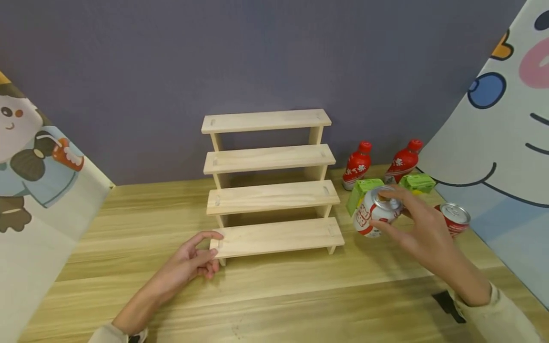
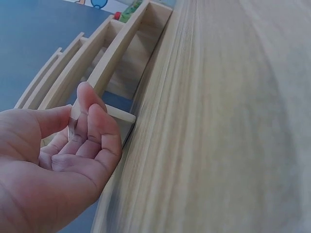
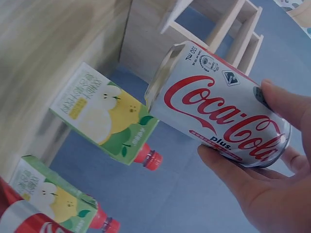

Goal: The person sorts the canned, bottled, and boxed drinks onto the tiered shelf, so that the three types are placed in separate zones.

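A four-step wooden rack (image 1: 274, 238) stands against the back wall. My left hand (image 1: 184, 267) pinches the left end of its lowest step, thumb and forefinger at the edge; the left wrist view shows this hand (image 2: 63, 165) with its fingers curled at the step's corner. Right of the rack, my right hand (image 1: 424, 233) grips a white and red can (image 1: 369, 214) near its top. In the right wrist view the can (image 3: 214, 107) reads "Coca-Cola plus" and is raised off the table, held between the thumb and fingers of that hand (image 3: 272, 189).
Two red bottles (image 1: 357, 164) (image 1: 404, 162) stand by the back wall at the right. Before them are two green juice cartons (image 3: 104, 111) (image 3: 53, 194). A red can (image 1: 455, 219) stands behind my right hand. Printed panels (image 1: 480, 143) (image 1: 43, 190) flank the wooden table (image 1: 274, 305).
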A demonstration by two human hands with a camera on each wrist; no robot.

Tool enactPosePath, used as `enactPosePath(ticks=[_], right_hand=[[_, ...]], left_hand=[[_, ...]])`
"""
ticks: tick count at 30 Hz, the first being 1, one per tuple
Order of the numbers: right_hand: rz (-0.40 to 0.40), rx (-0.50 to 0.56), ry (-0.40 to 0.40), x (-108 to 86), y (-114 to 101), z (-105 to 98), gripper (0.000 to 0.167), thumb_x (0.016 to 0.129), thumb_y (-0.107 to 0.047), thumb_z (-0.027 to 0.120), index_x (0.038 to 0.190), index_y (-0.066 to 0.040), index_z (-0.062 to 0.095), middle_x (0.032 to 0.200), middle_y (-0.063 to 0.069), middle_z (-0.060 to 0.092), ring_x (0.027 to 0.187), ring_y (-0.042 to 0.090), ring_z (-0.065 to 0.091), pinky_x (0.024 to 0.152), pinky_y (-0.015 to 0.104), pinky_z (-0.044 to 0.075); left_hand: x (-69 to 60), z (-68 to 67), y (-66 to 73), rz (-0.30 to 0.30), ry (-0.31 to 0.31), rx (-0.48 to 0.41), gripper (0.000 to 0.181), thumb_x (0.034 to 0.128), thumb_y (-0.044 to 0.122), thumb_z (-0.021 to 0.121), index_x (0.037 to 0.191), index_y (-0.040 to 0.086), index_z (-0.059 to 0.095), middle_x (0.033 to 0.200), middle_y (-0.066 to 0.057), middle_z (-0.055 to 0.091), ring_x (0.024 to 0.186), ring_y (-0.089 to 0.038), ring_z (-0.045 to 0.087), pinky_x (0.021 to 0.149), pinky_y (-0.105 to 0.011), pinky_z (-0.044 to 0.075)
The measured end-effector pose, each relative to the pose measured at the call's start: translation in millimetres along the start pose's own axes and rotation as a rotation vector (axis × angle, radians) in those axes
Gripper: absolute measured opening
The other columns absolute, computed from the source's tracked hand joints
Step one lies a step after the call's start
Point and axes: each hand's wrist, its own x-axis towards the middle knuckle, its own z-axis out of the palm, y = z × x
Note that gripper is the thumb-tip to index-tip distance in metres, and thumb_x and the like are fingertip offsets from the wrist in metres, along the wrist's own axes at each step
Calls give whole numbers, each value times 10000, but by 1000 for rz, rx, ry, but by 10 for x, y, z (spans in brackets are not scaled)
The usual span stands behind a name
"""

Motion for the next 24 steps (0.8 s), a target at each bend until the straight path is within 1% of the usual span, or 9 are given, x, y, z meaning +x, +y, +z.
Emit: enactPosePath(ticks=[6, 12, 18, 21, 24], right_hand=[[-41, 24, 10, 122, -37, -28, 778, 570, 30, 938, 1272, -34, 610, 1238, 79, 646, 1045, -31, 566, 862, 39, 437], [-45, 61, 4, 211, -100, -52, 794, 579, 50, 928, 1299, -51, 608, 1313, 91, 612, 1084, -52, 556, 873, 47, 439], [-49, 76, 15, 271, -161, -68, 781, 577, 63, 923, 1287, -45, 617, 1373, 126, 583, 1064, -73, 554, 853, 43, 445], [-61, 69, 13, 315, -199, -73, 779, 589, 47, 924, 1296, -46, 610, 1374, 113, 584, 1043, -42, 569, 850, 42, 445], [-73, 64, 4, 381, -252, -77, 784, 618, 17, 924, 1325, -70, 596, 1347, 77, 596, 1025, 26, 593, 864, 49, 444]], left_hand=[[-4, -1, 3, 2, 9, 2, 439, 1053, 161, 506, 1446, 54, 343, 866, -107, 682, 747, -147, 627, 694, -284, 561], [-6, 3, -4, 12, 21, 7, 449, 1050, 159, 512, 1451, 44, 346, 864, -131, 686, 738, -147, 629, 686, -281, 561], [-2, 7, 2, 10, 24, 8, 449, 1049, 156, 515, 1452, 43, 352, 855, -126, 690, 724, -147, 629, 674, -281, 558], [-3, 6, 6, 5, 20, 13, 445, 1052, 159, 511, 1453, 48, 353, 851, -113, 689, 718, -146, 627, 672, -287, 556], [-7, 4, 10, 2, 17, 22, 439, 1054, 165, 507, 1450, 55, 355, 848, -104, 688, 708, -143, 625, 667, -291, 552]])
